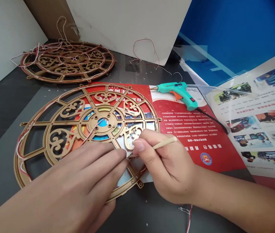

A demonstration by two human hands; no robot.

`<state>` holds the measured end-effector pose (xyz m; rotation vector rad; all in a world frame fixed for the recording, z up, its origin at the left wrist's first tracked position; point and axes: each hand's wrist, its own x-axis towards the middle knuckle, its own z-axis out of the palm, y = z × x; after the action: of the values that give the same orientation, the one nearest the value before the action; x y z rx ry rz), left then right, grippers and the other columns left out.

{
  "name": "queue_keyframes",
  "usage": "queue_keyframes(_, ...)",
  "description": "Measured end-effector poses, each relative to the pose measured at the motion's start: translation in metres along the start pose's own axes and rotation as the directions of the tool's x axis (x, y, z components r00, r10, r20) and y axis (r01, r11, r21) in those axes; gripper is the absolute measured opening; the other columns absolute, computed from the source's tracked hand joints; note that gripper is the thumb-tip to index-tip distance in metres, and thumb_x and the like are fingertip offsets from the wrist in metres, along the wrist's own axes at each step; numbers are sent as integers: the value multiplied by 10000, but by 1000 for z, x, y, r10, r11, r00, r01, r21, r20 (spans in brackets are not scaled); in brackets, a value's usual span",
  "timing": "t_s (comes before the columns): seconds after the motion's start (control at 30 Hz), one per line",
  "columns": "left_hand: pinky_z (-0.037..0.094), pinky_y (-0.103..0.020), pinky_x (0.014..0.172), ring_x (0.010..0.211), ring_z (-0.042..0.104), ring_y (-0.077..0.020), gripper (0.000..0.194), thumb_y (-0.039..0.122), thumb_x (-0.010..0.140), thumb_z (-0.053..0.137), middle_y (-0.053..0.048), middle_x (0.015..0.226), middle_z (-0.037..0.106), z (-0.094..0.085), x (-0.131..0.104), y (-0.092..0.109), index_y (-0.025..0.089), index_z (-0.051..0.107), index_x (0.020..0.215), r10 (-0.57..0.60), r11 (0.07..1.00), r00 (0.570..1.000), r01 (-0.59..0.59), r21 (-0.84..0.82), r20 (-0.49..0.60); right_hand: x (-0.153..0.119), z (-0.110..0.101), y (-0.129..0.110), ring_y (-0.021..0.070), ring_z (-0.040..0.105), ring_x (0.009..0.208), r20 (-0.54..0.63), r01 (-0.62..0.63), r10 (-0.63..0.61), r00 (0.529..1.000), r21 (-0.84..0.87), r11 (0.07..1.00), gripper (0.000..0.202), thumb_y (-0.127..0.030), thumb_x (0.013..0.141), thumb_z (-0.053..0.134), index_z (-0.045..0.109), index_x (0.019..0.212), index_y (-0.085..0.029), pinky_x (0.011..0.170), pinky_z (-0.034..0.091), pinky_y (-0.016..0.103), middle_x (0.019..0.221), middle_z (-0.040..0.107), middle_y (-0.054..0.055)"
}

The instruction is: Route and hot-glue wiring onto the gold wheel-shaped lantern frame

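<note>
A round bronze-coloured openwork frame point(116, 142) with spokes and scroll ornaments lies in front of me, partly over a red printed sheet. Red and white wire point(28, 129) runs along its left rim and into the hub. My left hand point(86, 187) lies across the near part of the frame, fingers together and thumb at the outer rim, gripping it. Between thumb and fingers, my right hand point(169, 168) pinches a thin pale stick point(164, 142), slanted with its lower end toward the frame's near-right spoke. That lower tip is hidden by my fingers.
A second wired frame point(74, 69) lies at the back left. A teal glue gun point(176, 92) rests on the red sheet point(176, 126), its black cord trailing right. Loose wire point(149, 40) lies near a white panel point(130, 26). Printed pages point(261, 129) cover the right side.
</note>
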<state>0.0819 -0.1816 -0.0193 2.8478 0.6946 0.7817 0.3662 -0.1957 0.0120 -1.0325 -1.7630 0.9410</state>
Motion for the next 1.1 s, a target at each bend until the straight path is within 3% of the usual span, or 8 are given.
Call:
queue_keyframes(0.27, 663, -476, 1242, 1374, 830, -308, 428, 249, 1124, 695, -42, 1499, 876, -2, 6, 3, 359, 836, 1513, 2, 1000, 999, -2, 0, 35, -11, 3, 6, 147, 588, 698, -131, -15, 25, 991, 82, 997, 501, -431, 1408, 522, 576, 937, -271, 651, 477, 308, 808, 614, -27)
queue_keyframes(0.47, 665, -465, 1306, 1406, 826, -276, 411, 243, 1134, 714, -18, 1541, 871, 0, -1, 1, 361, 813, 1516, -26, 999, 1000, 26, -35, 15, -8, -1, 2, 120, 539, 642, -44, -25, 27, 999, 57, 998, 455, -346, 1387, 561, 552, 939, -269, 640, 455, 306, 793, 590, -56)
queue_keyframes(0.6, 644, -449, 1409, 1475, 824, -273, 378, 275, 1132, 742, -7, 1564, 871, 3, 0, 0, 366, 835, 1487, -25, 999, 1000, 25, -38, 11, -6, -1, 1, 141, 539, 658, 15, -106, 106, 994, 62, 992, 437, -393, 1372, 578, 564, 950, -278, 638, 438, 313, 767, 564, -56)
queue_keyframes(0.77, 582, -485, 1492, 1482, 817, -312, 430, 232, 1107, 694, -52, 1502, 887, 4, 1, 2, 320, 808, 1511, -12, 1000, 1000, 12, -6, -10, -1, 0, 1, 149, 547, 684, 64, -144, 139, 988, 76, 987, 411, -369, 1347, 632, 542, 954, -289, 640, 411, 313, 776, 535, -59)
queue_keyframes(0.97, 548, -466, 1512, 1465, 806, -305, 409, 226, 1107, 702, -46, 1457, 882, 2, 0, 3, 328, 808, 1489, -12, 1000, 1000, 12, -12, -6, 1, 0, 0, 135, 450, 618, 79, -101, 98, 992, 41, 994, 472, -372, 1358, 621, 448, 924, -303, 584, 330, 330, 756, 457, -76)
queue_keyframes(1.1, 558, -457, 1480, 1495, 800, -301, 391, 265, 1118, 742, -26, 1546, 870, 2, -2, 1, 360, 833, 1486, -17, 1000, 1000, 17, -11, 15, -3, -1, 1, 127, 499, 629, 25, -38, 37, 999, 60, 997, 453, -339, 1359, 624, 480, 932, -291, 610, 386, 321, 769, 518, -74)
